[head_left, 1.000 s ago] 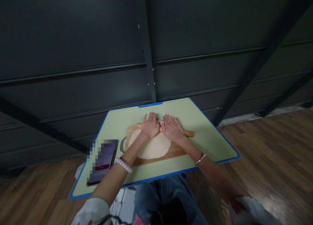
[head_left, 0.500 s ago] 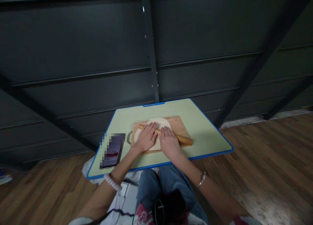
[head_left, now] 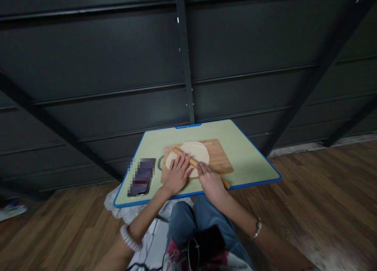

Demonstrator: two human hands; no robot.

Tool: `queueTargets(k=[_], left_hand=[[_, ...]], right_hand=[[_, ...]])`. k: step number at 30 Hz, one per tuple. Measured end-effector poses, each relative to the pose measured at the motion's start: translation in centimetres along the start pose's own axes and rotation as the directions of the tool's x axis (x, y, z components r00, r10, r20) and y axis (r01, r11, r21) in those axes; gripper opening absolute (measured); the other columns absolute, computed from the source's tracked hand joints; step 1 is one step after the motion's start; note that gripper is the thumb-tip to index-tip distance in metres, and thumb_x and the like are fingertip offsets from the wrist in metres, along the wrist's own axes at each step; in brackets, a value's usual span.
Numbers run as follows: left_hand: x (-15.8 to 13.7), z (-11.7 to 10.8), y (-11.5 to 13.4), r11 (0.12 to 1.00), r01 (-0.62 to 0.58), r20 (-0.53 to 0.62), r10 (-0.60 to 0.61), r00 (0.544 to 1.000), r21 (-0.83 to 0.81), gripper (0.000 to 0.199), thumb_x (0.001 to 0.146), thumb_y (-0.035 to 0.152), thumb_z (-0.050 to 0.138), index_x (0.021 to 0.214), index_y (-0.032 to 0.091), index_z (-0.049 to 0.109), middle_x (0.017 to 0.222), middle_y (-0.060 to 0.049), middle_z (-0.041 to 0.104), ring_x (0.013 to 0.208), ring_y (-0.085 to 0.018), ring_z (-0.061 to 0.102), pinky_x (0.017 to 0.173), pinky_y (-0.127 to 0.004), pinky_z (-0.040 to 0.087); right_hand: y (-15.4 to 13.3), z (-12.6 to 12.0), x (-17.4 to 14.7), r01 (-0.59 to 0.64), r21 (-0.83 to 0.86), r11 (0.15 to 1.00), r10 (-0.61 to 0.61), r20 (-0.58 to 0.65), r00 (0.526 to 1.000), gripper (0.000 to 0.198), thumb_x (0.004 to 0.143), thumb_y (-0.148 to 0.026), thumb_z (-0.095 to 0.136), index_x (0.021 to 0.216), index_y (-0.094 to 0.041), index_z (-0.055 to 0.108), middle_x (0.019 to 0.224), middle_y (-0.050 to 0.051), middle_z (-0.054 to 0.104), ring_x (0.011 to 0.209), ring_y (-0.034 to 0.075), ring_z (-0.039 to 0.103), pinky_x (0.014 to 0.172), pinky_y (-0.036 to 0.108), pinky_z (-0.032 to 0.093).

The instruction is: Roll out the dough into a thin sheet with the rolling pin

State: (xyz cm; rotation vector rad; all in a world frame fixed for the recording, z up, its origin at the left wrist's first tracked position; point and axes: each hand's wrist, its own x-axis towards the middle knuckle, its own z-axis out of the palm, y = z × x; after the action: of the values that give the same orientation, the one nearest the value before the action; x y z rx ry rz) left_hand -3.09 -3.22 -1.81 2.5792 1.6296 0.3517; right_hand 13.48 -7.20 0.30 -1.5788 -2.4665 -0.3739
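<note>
A wooden rolling pin (head_left: pixel 193 162) lies slanted across a thin, pale round of dough (head_left: pixel 198 147) on a wooden cutting board (head_left: pixel 221 160). My left hand (head_left: pixel 176 176) rests on the dough with its fingers spread, the fingertips touching the pin near its far left end. Farther along, my right hand (head_left: pixel 210 180) is closed over the pin, fingers bent around it. The pin's near end pokes out beyond that hand, past the board's near edge. Part of the pin and dough is hidden under both hands.
The board sits on a pale green folding table (head_left: pixel 250 161) with a blue rim, above my knees. A phone (head_left: pixel 142 176), partly pixelated, lies on the table's left side. A metal handle (head_left: pixel 160 162) sticks out from the board's left edge. Dark panels (head_left: pixel 132 59) stand behind the table.
The rolling pin has turned to a steeper slant, its right end now closer to me. Both hands have drawn back slightly, uncovering more dough at the far side. The view has shifted a little.
</note>
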Motion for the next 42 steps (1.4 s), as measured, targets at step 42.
queueTargets(k=[42], left_hand=[[15.4, 0.9, 7.3, 0.969, -0.245, 0.194, 0.236, 0.952, 0.025, 0.053, 0.093, 0.027, 0.016, 0.137, 0.005, 0.037, 0.147, -0.01, 0.031, 0.137, -0.018, 0.023, 0.111, -0.037, 0.021]], right_hand=[[7.7, 3.2, 0.2, -0.203, 0.29, 0.935, 0.194, 0.061, 0.979, 0.054, 0.089, -0.022, 0.03, 0.136, 0.005, 0.034, 0.139, 0.025, 0.04, 0.132, 0.027, 0.034, 0.107, 0.041, 0.031]])
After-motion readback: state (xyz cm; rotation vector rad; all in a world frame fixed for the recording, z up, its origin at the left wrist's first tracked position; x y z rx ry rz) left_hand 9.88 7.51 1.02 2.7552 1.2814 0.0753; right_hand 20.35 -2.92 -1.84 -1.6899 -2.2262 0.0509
